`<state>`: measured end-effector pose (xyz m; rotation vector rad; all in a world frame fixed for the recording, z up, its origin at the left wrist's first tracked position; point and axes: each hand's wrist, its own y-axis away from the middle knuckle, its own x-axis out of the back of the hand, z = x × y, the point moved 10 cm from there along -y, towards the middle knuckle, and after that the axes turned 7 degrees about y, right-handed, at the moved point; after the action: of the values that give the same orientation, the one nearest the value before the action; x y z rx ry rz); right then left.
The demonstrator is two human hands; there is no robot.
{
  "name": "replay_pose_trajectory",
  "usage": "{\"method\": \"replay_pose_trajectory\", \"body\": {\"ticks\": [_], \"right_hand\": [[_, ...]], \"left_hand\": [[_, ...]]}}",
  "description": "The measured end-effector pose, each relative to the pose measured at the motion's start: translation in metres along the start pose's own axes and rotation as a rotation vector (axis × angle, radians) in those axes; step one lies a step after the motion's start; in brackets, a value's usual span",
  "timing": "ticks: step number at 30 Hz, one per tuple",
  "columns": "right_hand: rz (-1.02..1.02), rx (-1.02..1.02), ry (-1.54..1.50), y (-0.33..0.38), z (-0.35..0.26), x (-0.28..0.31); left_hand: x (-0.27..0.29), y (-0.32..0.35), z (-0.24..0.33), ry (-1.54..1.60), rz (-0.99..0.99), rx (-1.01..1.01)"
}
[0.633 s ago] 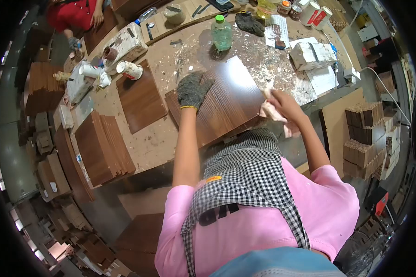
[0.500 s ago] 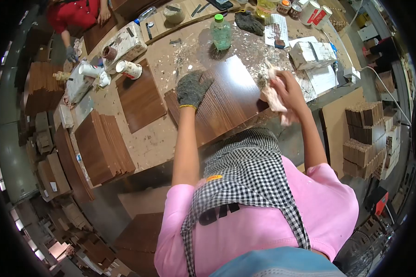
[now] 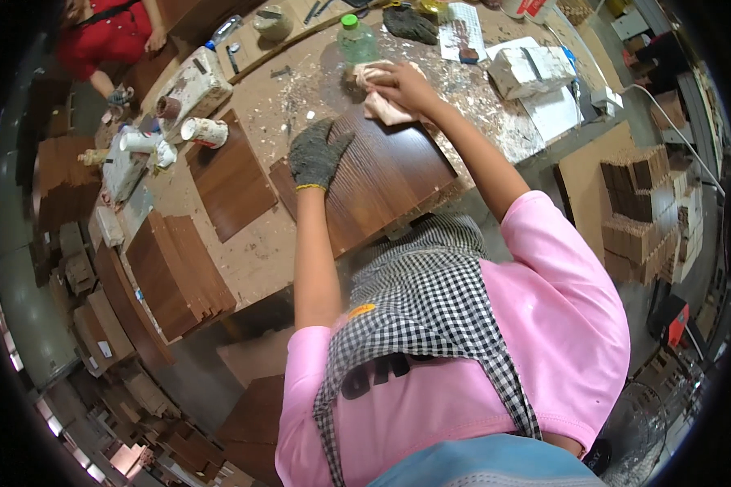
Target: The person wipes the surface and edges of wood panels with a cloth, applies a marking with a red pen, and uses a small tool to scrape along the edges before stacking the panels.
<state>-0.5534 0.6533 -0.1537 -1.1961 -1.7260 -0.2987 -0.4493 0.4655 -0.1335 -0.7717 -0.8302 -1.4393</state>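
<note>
A dark brown wood-grain panel [image 3: 374, 178] lies flat on the worktable in front of me. My left hand [image 3: 317, 156], in a grey knit glove with a yellow cuff edge, rests with its fingers stretched out on the panel's left part. My bare right hand [image 3: 404, 88] grips a pale pink cloth [image 3: 388, 110] at the panel's far edge. Just beyond the cloth stands a green-tinted plastic bottle [image 3: 356, 42] with a green cap, its lower part partly hidden by the cloth. A second brown panel [image 3: 231, 178] lies left of my gloved hand.
A stack of brown panels [image 3: 179, 272] stands at the table's near left. White paint-spattered blocks sit at the left [image 3: 195, 91] and right [image 3: 533, 70], with a white cup [image 3: 205, 131] near the left one. A dark glove [image 3: 411, 24] lies at the back. Far left, a person in red [image 3: 110, 36] works.
My right hand has swept the cloth from the panel's right edge leftward and away to its far edge. My left hand stays on the panel. The whole view has shifted slightly.
</note>
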Motion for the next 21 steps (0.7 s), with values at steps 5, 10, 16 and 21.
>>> {"method": "replay_pose_trajectory", "body": {"ticks": [5,10,16,21], "right_hand": [[-0.075,-0.078,-0.203,0.118,0.022,0.008],[-0.165,-0.366,-0.609,0.251,-0.009,0.051],[0.605,-0.912,-0.892,0.357,0.015,0.088],[0.298,-0.498,-0.162,0.246,-0.079,0.090]], "left_hand": [[-0.011,-0.008,-0.010,-0.006,0.021,0.043],[-0.010,-0.008,-0.006,0.026,0.005,0.060],[-0.016,-0.005,-0.013,0.025,0.005,-0.002],[-0.019,-0.008,-0.006,0.015,-0.067,-0.001]]}}
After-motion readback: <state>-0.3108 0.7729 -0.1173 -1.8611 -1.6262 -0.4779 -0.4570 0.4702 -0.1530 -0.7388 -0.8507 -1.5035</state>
